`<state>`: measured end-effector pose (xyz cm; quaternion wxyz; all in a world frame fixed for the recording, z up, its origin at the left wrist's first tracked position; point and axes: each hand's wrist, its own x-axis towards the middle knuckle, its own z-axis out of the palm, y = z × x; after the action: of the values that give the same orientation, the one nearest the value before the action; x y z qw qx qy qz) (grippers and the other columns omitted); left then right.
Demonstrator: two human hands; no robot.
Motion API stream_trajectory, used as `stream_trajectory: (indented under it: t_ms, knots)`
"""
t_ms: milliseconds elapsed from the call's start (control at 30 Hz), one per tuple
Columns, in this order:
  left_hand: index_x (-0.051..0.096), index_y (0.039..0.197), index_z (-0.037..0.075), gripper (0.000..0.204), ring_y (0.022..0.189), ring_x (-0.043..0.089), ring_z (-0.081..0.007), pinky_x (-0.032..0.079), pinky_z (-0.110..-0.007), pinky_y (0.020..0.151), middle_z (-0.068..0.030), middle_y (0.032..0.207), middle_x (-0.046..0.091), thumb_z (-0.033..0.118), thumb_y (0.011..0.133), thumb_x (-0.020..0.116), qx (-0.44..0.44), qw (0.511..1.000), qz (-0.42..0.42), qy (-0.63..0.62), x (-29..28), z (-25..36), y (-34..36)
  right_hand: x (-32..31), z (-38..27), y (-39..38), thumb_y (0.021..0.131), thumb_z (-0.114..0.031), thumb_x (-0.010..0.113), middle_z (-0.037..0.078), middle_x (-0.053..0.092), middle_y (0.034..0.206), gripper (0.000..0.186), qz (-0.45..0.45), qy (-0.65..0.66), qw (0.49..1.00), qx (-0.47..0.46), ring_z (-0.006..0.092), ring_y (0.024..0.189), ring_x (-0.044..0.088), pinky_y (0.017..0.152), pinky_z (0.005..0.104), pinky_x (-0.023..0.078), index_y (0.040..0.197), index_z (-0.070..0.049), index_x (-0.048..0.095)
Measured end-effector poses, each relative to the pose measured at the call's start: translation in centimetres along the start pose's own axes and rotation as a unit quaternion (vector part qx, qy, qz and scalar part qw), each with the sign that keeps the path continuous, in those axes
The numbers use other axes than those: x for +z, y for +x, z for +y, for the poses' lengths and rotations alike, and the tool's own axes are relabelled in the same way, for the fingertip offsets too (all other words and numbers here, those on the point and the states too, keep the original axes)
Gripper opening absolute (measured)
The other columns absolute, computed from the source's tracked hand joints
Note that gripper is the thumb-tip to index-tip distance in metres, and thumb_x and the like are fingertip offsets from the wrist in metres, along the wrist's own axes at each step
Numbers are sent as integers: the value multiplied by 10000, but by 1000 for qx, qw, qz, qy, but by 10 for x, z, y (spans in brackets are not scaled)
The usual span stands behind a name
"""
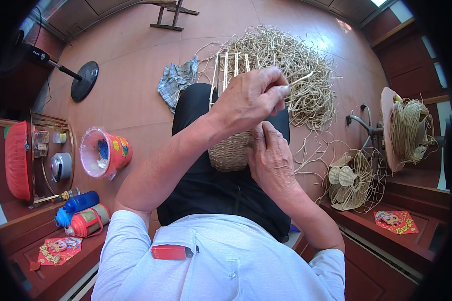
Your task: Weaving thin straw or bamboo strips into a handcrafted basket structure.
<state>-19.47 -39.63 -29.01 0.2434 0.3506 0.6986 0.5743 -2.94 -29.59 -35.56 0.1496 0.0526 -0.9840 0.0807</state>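
A small tan basket [228,154], partly woven, rests on my lap between my dark-trousered legs. Pale upright stakes [236,62] rise from its far side. My left hand [256,90] is raised over the basket and hides much of its upper part. Between its thumb and fingers it pinches a straw cord [302,79], whose end sticks out to the right. Lower down, my right hand [272,155] grips the basket's right side, fingers close together against the weave. Whether those fingers also pin a strand is hidden.
Beyond my knees lies a big tangled heap of cord [306,95], with a checked cloth [178,83] left of it. At right stand a wire reel [356,180] and a cord bundle [412,130]. A lined red bin [119,153], bottles [88,220] and a fan base [84,82] are left.
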Motion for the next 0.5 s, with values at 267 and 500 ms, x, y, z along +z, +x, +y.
stream_trajectory:
  t_ms: [267, 500]
  knots:
    - [625, 1426, 3, 345, 735, 733, -139, 598, -300, 671, -95, 1002, 771, 157, 1122, 577, -16, 983, 166, 76, -2, -25, -57, -4, 7, 10, 941, -143, 744, 195, 620, 1241, 578, 3, 59, 998, 19, 337, 1119, 657, 958, 429, 531, 1462, 18, 553]
    - [367, 1694, 22, 831, 812, 776, -281, 647, -389, 672, -163, 1096, 725, 30, 920, 668, 134, 856, 166, 471, 33, -49, -81, 0, 13, 16, 910, -168, 794, 160, 636, 1117, 509, 12, 117, 993, 19, 339, 1000, 661, 881, 447, 531, 1356, -9, 608]
